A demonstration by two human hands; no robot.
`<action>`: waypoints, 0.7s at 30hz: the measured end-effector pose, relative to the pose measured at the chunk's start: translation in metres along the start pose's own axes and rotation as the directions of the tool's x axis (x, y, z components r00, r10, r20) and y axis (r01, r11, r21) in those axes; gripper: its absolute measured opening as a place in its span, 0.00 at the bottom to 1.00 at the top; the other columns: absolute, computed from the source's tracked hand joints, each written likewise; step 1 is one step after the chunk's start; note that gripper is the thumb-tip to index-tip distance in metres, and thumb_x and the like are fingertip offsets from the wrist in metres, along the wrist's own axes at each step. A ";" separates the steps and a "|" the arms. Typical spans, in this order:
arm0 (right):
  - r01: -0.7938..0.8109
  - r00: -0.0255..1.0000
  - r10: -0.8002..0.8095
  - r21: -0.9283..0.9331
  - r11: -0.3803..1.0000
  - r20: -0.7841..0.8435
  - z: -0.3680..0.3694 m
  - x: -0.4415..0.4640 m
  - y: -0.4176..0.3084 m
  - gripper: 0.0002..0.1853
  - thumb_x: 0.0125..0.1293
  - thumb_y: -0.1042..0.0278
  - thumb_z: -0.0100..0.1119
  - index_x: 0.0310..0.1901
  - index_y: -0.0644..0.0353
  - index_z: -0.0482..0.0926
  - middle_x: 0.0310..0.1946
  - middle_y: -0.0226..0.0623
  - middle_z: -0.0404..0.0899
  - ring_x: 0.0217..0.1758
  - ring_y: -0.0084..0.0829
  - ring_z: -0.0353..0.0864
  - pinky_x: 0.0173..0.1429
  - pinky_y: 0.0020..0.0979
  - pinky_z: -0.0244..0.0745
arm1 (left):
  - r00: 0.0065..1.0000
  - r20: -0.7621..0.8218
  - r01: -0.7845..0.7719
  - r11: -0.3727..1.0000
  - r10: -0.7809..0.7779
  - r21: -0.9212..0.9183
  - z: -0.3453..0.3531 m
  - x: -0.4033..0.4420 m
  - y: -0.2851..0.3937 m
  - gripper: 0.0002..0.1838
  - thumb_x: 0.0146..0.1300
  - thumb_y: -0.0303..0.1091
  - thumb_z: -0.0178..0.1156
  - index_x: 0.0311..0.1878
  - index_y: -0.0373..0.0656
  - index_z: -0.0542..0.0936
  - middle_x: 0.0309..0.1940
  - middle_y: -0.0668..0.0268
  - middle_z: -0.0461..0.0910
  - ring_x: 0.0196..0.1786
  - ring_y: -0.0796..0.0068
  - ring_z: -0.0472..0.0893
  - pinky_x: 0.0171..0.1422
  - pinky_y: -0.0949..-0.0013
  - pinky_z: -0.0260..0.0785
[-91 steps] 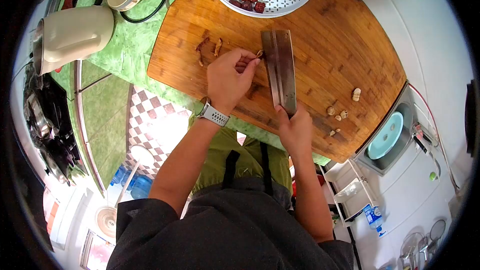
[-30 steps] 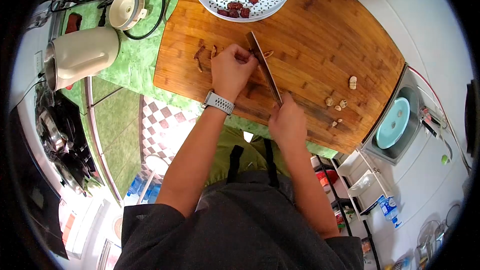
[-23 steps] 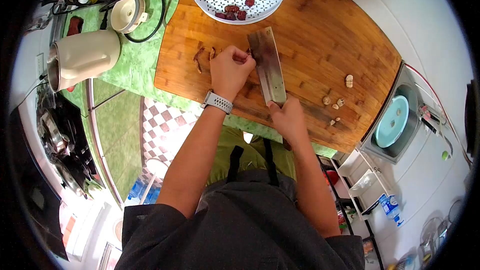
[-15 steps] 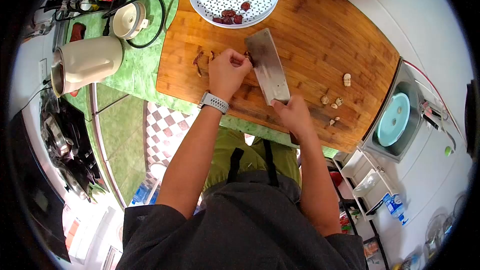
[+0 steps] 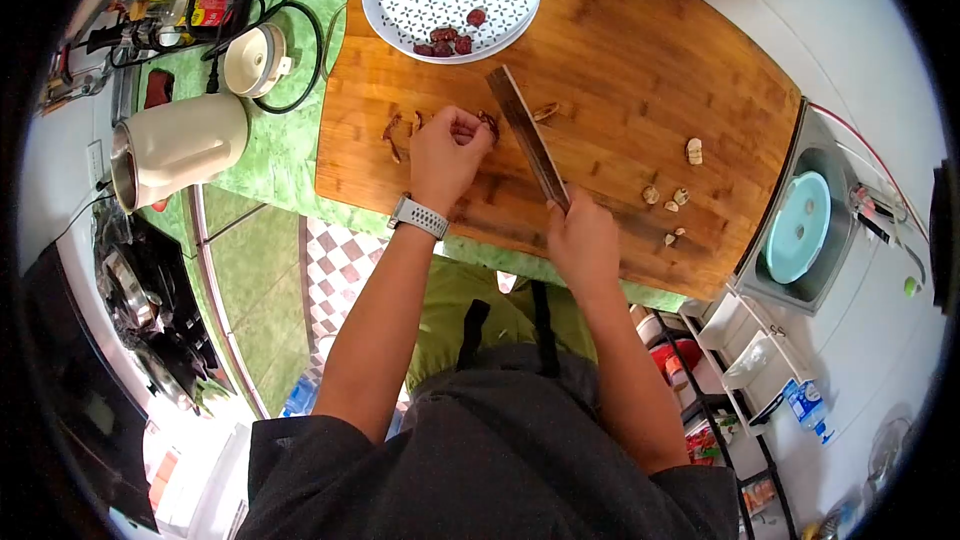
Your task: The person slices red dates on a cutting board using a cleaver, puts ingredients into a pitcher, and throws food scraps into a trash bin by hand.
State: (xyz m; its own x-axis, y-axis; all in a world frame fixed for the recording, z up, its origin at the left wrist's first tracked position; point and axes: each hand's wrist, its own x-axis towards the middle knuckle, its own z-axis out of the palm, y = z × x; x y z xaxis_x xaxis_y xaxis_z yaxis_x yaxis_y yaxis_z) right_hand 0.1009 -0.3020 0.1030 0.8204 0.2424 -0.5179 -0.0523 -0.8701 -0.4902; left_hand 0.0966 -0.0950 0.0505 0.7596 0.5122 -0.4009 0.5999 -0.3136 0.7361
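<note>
My right hand (image 5: 583, 240) is wrapped round the handle of a cleaver (image 5: 527, 135), whose broad blade is seen nearly edge-on above the wooden cutting board (image 5: 620, 70). Just left of the blade, the fingers of my left hand (image 5: 450, 155) are closed on a dark red date (image 5: 488, 125), partly hidden by them. A cut date piece (image 5: 546, 112) lies right of the blade. Thin date strips (image 5: 391, 137) rest to the left of my left hand. Several whole dates (image 5: 443, 36) sit in a white patterned tray (image 5: 371, 2) at the board's far side.
Garlic cloves (image 5: 681, 196) and a larger garlic piece (image 5: 694, 151) lie on the board's right side. Beyond it, a sink (image 5: 790, 292) holds a light-blue basin (image 5: 800, 230). A cream kettle (image 5: 190, 140), its lid (image 5: 254, 60) and black cables (image 5: 322, 50) are at the left.
The cleaver has turned from showing its flat face to nearly edge-on. A date piece now shows to the right of the blade. My left hand stays closed on the date.
</note>
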 end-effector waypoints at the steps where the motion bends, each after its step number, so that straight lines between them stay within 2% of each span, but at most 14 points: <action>1: 0.027 1.000 -0.027 0.025 0.999 0.006 0.000 -0.004 0.001 0.09 0.74 0.64 0.61 0.46 0.62 0.80 0.33 0.61 0.86 0.40 0.67 0.86 0.45 0.62 0.79 | 1.000 0.010 0.003 1.000 -0.003 -0.003 0.001 0.000 0.000 0.10 0.68 0.35 0.71 0.41 0.36 0.85 0.32 0.61 0.90 0.36 0.73 0.89 0.43 0.67 0.80; 4: 0.000 1.000 -0.001 0.034 0.999 0.021 0.009 -0.013 -0.003 0.09 0.74 0.65 0.61 0.47 0.61 0.80 0.32 0.61 0.85 0.38 0.66 0.86 0.43 0.63 0.79 | 0.999 -0.022 -0.029 0.998 0.030 0.053 -0.001 -0.002 0.005 0.10 0.63 0.34 0.72 0.39 0.37 0.86 0.31 0.59 0.90 0.35 0.68 0.90 0.44 0.65 0.82; 7: -0.010 0.999 0.008 0.048 0.999 0.035 0.013 -0.014 -0.003 0.08 0.74 0.65 0.61 0.47 0.61 0.79 0.31 0.61 0.85 0.37 0.65 0.86 0.42 0.63 0.79 | 1.000 -0.014 0.007 1.000 -0.007 -0.020 0.000 -0.001 0.002 0.10 0.63 0.34 0.72 0.39 0.37 0.86 0.31 0.59 0.90 0.34 0.69 0.90 0.43 0.66 0.81; 13: 0.039 0.999 -0.040 -0.026 0.999 -0.013 0.014 -0.013 -0.005 0.08 0.74 0.66 0.61 0.47 0.62 0.78 0.29 0.60 0.85 0.35 0.64 0.87 0.39 0.61 0.80 | 1.000 0.001 0.007 0.999 -0.007 -0.035 0.002 0.000 -0.001 0.09 0.64 0.33 0.72 0.38 0.36 0.85 0.31 0.60 0.89 0.34 0.70 0.89 0.43 0.67 0.81; 16: 0.005 0.999 -0.002 -0.060 0.998 0.039 0.012 -0.010 -0.010 0.08 0.73 0.68 0.61 0.45 0.64 0.78 0.30 0.60 0.85 0.35 0.63 0.88 0.39 0.59 0.82 | 0.999 -0.014 -0.051 0.999 0.051 -0.006 0.001 0.000 0.000 0.09 0.64 0.32 0.72 0.39 0.36 0.85 0.32 0.59 0.89 0.34 0.70 0.89 0.43 0.67 0.81; 20: -0.020 0.998 0.026 -0.121 0.992 0.050 0.010 -0.005 -0.021 0.07 0.70 0.70 0.62 0.44 0.65 0.78 0.32 0.59 0.87 0.37 0.62 0.89 0.40 0.57 0.84 | 0.999 0.011 -0.051 0.999 0.051 -0.005 -0.001 0.000 0.003 0.08 0.65 0.31 0.72 0.40 0.35 0.84 0.32 0.59 0.89 0.35 0.69 0.89 0.43 0.66 0.81; 21: -0.046 0.996 0.056 -0.138 0.989 0.068 0.010 -0.002 -0.022 0.08 0.72 0.69 0.61 0.44 0.65 0.77 0.33 0.61 0.86 0.39 0.64 0.87 0.43 0.59 0.82 | 0.999 0.022 -0.040 0.999 0.040 0.002 -0.002 0.000 0.004 0.09 0.65 0.31 0.72 0.40 0.36 0.84 0.32 0.59 0.89 0.35 0.69 0.89 0.43 0.66 0.81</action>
State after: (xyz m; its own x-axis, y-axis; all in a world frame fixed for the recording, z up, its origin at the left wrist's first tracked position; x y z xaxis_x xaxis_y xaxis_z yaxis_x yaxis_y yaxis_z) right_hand 0.0946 -0.2789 0.1085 0.7756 0.2223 -0.5908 -0.0107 -0.9312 -0.3644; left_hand 0.0992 -0.0946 0.0546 0.7886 0.4814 -0.3827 0.5691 -0.3353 0.7508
